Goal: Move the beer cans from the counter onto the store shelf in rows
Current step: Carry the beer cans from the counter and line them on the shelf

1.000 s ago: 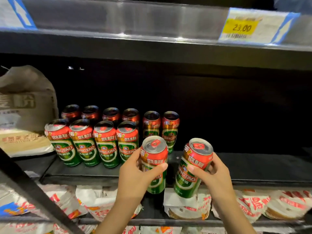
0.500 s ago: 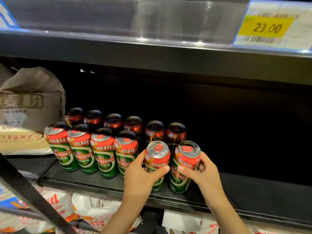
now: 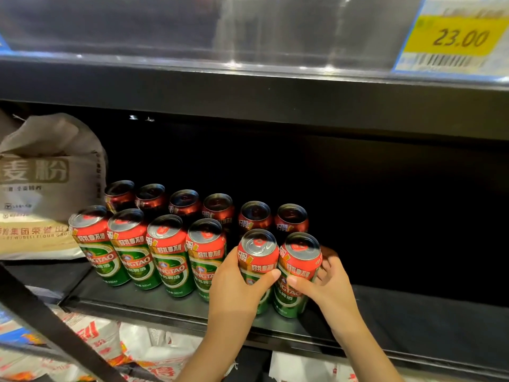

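Beer cans [image 3: 278, 268] now upright on shelf [image 3: 170, 301], formerly mid-air in hands [image 3: 281, 292].

At the centre of the frame the left hand [image 3: 237, 288] gripped one beer can [image 3: 257, 260] and the right hand [image 3: 327, 285] gripped another can [image 3: 298, 268], both upright and touching side by side on the dark shelf [image 3: 413, 315]. Left of them stood four front cans [image 3: 148, 249], with six back cans [image 3: 203, 208] behind. A flour sack [image 3: 46, 175] sat at the left edge, and a yellow price tag [image 3: 457, 37] showed at upper right.
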Available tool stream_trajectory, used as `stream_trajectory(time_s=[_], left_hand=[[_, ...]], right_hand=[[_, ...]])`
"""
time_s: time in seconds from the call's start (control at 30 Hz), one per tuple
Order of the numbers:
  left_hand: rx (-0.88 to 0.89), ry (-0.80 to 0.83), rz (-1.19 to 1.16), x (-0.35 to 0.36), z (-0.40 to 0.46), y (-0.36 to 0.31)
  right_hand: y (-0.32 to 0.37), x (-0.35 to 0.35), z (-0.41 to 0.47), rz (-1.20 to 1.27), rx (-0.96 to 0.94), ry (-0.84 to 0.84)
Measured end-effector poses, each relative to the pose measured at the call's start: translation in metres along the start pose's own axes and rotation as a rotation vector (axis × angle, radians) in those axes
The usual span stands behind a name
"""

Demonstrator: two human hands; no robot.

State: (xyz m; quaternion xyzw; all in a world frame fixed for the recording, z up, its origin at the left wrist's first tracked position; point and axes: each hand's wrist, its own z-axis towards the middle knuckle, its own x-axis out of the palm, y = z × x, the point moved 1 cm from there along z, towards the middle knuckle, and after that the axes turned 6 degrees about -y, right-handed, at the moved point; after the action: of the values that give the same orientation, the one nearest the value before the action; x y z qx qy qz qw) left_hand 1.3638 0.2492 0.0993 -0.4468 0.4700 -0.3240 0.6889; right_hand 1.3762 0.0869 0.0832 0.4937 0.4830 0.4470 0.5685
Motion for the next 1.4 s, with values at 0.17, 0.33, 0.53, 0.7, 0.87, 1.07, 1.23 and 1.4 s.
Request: stream_trajectory(time_s=[0.17,0.33,0.53,0.7,0.87,1.07,1.23,1.4], left_hand=[[0.052,0.009,0.012,0.006,-0.003,0.017],[0.025,-0.006,-0.001,0.013,-0.024,0.045],[0.106,-0.058,0.193,0.023,-0.033,0.078],[0.105,-0.134,0.187,0.026,-0.031,0.089],[0.059,-0.216,0.129,0.032,-0.032,0.086],[0.059,-0.274,0.140,0.034,-0.032,0.086],[0.019,-0.309,0.113,0.038,-0.033,0.080],[-0.016,-0.338,0.094,0.040,-0.033,0.079]], right_hand=[[-0.006,0.000,-0.004,0.013,-0.033,0.011],[-0.027,-0.003,-0.013,-0.086,-0.034,-0.009],[-0.054,0.009,-0.022,-0.146,-0.027,-0.106],[-0.061,0.017,-0.024,-0.166,-0.036,-0.175],[-0.064,0.012,-0.023,-0.187,-0.041,-0.127],[-0.064,0.012,-0.022,-0.191,-0.043,-0.087],[-0.066,0.012,-0.023,-0.174,-0.054,-0.067],[-0.070,0.014,-0.022,-0.184,-0.058,-0.073]])
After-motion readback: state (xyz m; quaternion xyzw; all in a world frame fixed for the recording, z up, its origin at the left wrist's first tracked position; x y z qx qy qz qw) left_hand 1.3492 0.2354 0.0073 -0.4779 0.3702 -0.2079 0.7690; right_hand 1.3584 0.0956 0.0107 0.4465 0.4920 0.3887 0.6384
